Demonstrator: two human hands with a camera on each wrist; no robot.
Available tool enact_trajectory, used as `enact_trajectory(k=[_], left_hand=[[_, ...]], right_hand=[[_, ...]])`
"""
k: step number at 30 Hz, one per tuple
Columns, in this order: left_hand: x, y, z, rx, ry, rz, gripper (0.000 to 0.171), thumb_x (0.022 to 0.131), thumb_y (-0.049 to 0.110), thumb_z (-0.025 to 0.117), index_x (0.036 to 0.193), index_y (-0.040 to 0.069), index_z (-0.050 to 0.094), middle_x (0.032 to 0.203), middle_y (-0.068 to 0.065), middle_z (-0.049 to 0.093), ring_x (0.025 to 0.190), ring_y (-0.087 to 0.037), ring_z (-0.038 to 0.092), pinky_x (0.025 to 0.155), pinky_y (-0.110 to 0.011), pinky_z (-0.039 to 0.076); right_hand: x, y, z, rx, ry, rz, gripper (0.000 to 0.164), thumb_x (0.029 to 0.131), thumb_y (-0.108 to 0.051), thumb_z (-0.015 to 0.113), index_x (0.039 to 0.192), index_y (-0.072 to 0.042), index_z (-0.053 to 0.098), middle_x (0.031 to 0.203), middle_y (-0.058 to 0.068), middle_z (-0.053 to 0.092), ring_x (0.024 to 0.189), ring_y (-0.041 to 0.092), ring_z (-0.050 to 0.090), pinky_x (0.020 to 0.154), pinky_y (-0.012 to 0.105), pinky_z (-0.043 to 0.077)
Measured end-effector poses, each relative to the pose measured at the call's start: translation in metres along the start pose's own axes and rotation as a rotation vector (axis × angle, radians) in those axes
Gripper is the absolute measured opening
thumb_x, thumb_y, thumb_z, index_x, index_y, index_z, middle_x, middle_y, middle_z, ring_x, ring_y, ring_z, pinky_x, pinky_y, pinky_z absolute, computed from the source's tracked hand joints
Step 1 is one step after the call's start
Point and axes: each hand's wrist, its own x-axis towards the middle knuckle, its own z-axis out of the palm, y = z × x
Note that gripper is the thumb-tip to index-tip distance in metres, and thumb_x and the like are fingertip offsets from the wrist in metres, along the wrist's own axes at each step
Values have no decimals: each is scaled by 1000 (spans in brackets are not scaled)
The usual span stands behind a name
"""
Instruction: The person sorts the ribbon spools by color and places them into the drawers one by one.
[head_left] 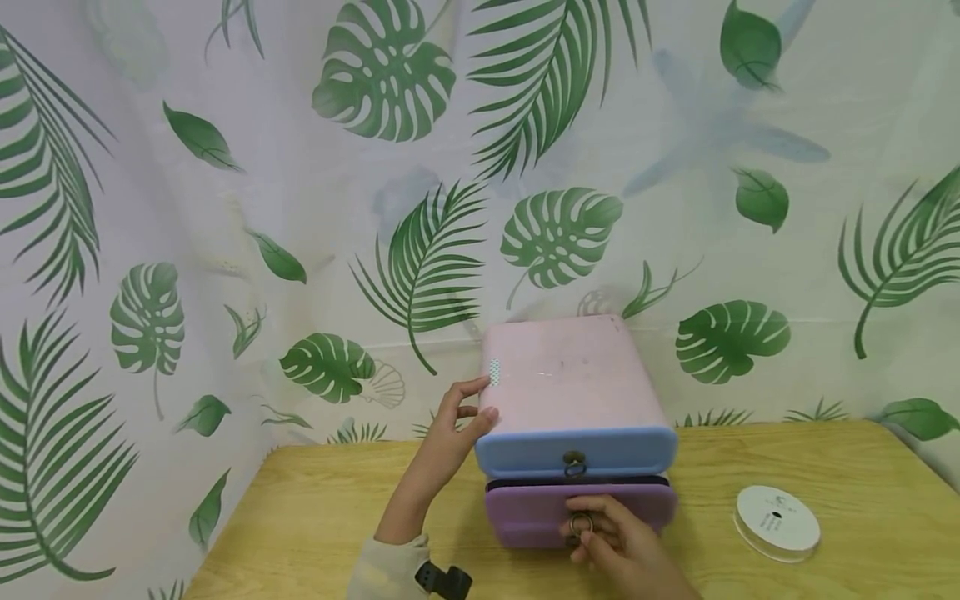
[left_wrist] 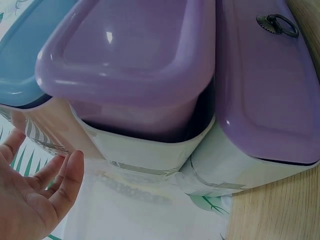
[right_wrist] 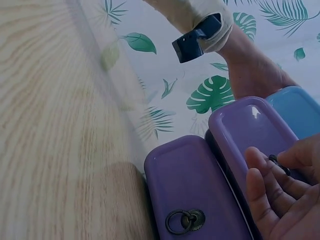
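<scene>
the left hand [head_left: 456, 422], fingers loosely spread, touches the pink box [head_left: 570, 375], maybe to steady it. the right hand [head_left: 624, 543] pinches the ring [head_left: 582, 514] on the upper purple drawer [head_left: 525, 515], likely an easy grip.

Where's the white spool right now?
In the head view, the white spool lies at the lower right on the wooden table, to the right of the open purple drawer and the right hand.
</scene>
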Motion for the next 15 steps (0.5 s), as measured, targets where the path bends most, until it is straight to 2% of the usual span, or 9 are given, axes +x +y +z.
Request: enact_trajectory(k=[2,5,10,15], left_hand=[[0,0,0,5,-1,0,51,94,39,57,142,27,41,150,-2,33,119,-25,44,85,-34,47],[0,0,0,9,-13,5,52,95,40,57,143,29,40,150,-1,32,120,-25,44,87,-35,46],[1,1,-1,5,-28,8,54,95,41,56,144,28,39,150,-3,32,119,-24,44,86,-34,47],[-1,0,-1,-4,-15,-3,54,95,39,57,144,27,39,149,-4,32,118,-24,45,86,-32,47]], right_hand=[[2,-1,-1,-4,4,32,35,100,-1,44,129,18,39,107,32,60,84,3,65,67,25,54],[4,-2,-2,-4,15,82,37,102,-4,43,131,17,38,110,37,57,85,2,65,70,26,55],[6,-2,-3,-8,25,136,39,103,-8,43,133,16,37,113,36,56,85,3,64,74,28,56],[8,1,-2,-4,24,129,39,102,-9,44,132,17,36,113,36,55,85,4,65,73,27,56]])
